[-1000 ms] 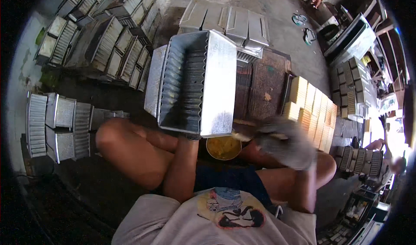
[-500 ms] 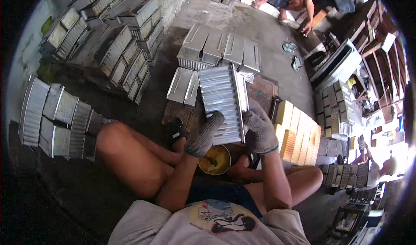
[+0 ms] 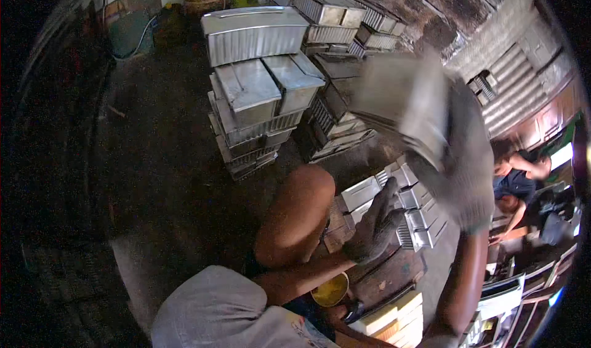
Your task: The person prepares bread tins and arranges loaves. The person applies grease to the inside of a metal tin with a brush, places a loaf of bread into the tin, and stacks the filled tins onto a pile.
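My right hand, in a grey knit glove, grips a metal loaf pan and holds it up. Both are smeared by motion. Below it, my gloved left hand has its fingers apart and holds nothing. It hangs in front of several silvery pans on a brown board. A bowl of yellow stuff stands by my legs. Left of the raised pan rises a stack of ribbed metal pans, one long pan lying across its top.
More stacked pans stand behind, near the wall. Pale yellow blocks sit at the board's near end. Another person is at the far right. A round basket and a dark panel stand at the back left.
My view has swung left toward the stacks. My left hand has let go of the pan. My right hand has lifted it up and away from my lap.
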Action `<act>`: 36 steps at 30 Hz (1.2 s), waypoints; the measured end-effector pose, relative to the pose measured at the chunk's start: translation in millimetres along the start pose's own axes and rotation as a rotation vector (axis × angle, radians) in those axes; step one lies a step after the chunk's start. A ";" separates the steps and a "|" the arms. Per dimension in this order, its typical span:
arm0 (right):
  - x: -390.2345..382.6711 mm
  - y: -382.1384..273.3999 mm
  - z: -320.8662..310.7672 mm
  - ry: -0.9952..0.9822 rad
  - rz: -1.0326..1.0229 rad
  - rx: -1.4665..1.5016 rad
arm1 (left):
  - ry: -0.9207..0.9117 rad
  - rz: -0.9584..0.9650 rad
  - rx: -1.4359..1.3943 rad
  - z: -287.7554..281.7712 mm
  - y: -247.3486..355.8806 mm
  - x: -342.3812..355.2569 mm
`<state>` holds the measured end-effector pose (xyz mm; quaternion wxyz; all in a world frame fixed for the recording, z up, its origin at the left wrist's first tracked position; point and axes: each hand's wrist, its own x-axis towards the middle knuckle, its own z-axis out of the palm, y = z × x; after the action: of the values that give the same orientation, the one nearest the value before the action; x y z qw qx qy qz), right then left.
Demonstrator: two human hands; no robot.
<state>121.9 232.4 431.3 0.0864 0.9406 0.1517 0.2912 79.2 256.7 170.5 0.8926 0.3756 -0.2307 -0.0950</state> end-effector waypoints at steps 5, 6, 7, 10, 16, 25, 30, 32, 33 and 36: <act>145.2 -36.4 60.0 0.060 -0.535 0.170 | 0.030 -0.169 -0.029 -4.8 -8.1 -23.3; 157.4 -37.6 67.3 0.028 -0.594 0.223 | 0.005 -0.222 -0.034 -4.2 -3.4 -22.2; 158.6 -26.2 87.6 -0.047 -0.633 0.265 | 0.034 -0.235 -0.105 7.4 -17.0 -19.7; 169.3 -32.1 119.8 -0.628 -0.175 1.136 | 0.128 -0.288 -0.172 1.0 -8.3 -6.4; 172.3 -18.4 130.0 -0.277 -0.607 0.475 | -0.127 -0.356 -0.174 -40.7 136.8 22.5; -44.5 46.9 59.6 -0.097 0.119 0.736 | 0.844 -0.195 -0.516 -234.0 74.2 10.6; -165.2 44.0 20.9 -0.253 0.692 0.975 | 1.075 -0.160 -0.361 -333.9 -29.5 28.7; -203.1 44.9 18.9 -0.227 0.824 1.006 | 1.117 -0.153 -0.318 -357.8 -51.8 33.0; -218.9 45.1 18.8 -0.219 0.908 1.000 | 1.130 -0.146 -0.298 -368.6 -57.4 35.3; -267.6 51.9 17.4 -0.191 1.082 1.032 | 1.142 -0.148 -0.250 -383.3 -71.9 45.9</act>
<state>-65.8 92.5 290.6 -0.5076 0.8260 -0.2227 0.1020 304.9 430.8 -99.5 0.9040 0.2744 0.3261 0.0339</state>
